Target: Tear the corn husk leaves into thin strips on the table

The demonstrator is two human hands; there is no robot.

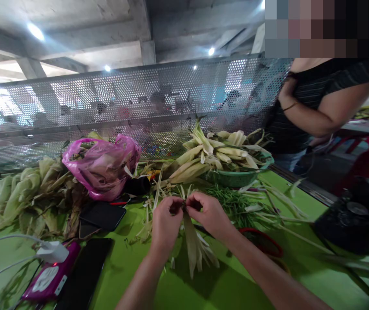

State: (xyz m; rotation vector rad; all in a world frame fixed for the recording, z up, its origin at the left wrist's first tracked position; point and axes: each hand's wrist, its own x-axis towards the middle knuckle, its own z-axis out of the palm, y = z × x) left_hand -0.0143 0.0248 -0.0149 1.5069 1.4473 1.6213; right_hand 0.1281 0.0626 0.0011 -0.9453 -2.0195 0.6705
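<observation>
Both hands meet at the middle of the table, pinching the gathered top of a bundle of pale corn husks (193,245). My left hand (167,217) has thumb and forefinger closed at the knot-like top. From the other side, my right hand (207,211) pinches the same spot, its fingertips almost touching the left ones. The husk strips fan out and hang down below my fingers. Whatever thin piece lies between the fingertips is too small to make out. Behind the right hand lies a heap of thin green strands (228,200).
A green basket (236,177) heaped with husks stands behind. To the left are a pink plastic bag (102,168), a husk pile (26,193), dark phones (103,215) and a purple power strip (50,275) with cables. Red-handled scissors (262,241) lie right. A person (320,99) stands beyond.
</observation>
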